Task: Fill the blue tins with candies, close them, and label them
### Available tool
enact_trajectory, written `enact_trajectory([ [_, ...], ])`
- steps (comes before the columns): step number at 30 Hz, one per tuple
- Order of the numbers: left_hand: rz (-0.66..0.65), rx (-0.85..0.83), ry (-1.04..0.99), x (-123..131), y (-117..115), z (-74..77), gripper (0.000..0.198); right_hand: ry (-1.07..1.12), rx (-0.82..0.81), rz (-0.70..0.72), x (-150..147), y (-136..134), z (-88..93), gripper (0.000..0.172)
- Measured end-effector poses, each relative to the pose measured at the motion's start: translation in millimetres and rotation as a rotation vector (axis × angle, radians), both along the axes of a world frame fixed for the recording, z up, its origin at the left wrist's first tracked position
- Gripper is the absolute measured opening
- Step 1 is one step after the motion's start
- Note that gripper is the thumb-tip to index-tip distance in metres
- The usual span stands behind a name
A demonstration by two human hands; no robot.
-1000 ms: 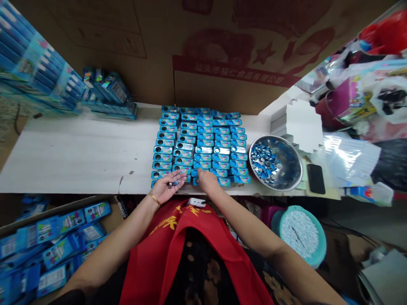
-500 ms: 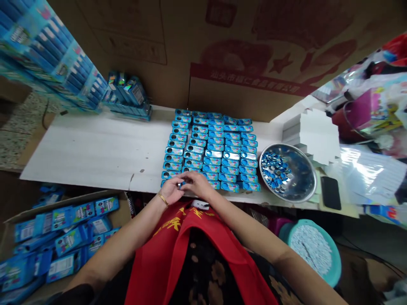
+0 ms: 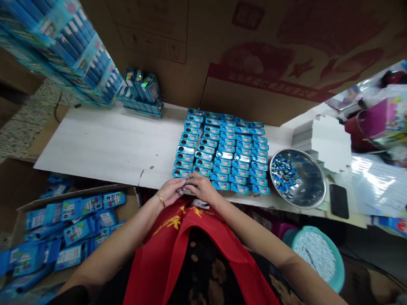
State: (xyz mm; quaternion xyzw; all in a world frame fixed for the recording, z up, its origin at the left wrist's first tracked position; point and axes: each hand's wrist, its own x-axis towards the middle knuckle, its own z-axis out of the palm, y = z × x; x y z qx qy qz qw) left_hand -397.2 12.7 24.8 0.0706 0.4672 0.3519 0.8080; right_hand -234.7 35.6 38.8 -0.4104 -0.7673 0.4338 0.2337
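Right hand (image 3: 203, 188) has moved from the middle column of packs (image 3: 224, 162) to meet the left hand (image 3: 170, 191) at the table's (image 3: 104, 144) front edge; fingers bunch together, clamped on what I cannot tell. Packs stand in tight rows, discs (image 3: 284, 174) in a bowl (image 3: 310, 182) alongside, probably for easy reach.
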Motion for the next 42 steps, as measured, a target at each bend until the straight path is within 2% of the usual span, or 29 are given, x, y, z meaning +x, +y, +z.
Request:
enact_trajectory([
  [2,0.011,0.028,0.057,9,0,-0.2,0.022,0.051,-0.088,-0.178,-5,-4,-4.6,0.013],
  [4,0.023,0.054,0.153,14,0,-0.6,0.025,0.048,-0.269,-0.355,-5,-4,-12.2,0.012],
  [5,0.023,0.064,0.189,15,1,-1.0,0.026,0.020,-0.380,-0.382,-3,-3,-15.6,0.016],
  [7,0.030,0.073,0.221,11,1,-2.4,0.027,-0.081,-0.546,-0.338,2,2,-19.7,0.017],
  [9,0.071,0.061,0.236,3,2,-4.1,0.025,-0.225,-0.500,-0.303,6,8,-19.8,0.011],
  [13,0.179,0.031,0.286,-14,4,-5.6,0.018,-0.655,-0.186,-0.264,3,23,-17.5,0.013],
  [16,0.201,0.027,0.272,-16,4,-4.2,0.017,-0.859,-0.181,-0.200,-9,35,-21.2,0.025],
  [21,0.237,-0.024,0.092,-11,6,-0.9,0.018,-1.003,-0.251,-0.192,-15,47,-25.9,0.041],
  [24,0.254,-0.078,-0.054,-8,10,1.7,0.028,-0.939,-0.226,-0.193,-10,41,-19.8,0.041],
  [28,0.252,-0.066,-0.138,1,15,9.8,0.033,-0.493,-0.083,-0.153,-14,21,-8.5,0.020],
  [30,0.267,-0.054,-0.167,7,18,15.5,0.034,-0.283,-0.069,-0.141,-22,14,-4.4,0.013],
  [32,0.277,-0.070,-0.184,12,20,21.0,0.035,-0.172,-0.096,-0.154,-28,9,-1.2,0.010],
  [36,0.268,-0.121,-0.217,18,17,28.8,0.036,-0.119,-0.067,-0.086,-27,1,2.4,0.013],
  [42,0.161,-0.138,-0.287,18,1,30.2,0.038,-0.253,-0.084,0.131,-7,-10,-0.2,0.023],
])
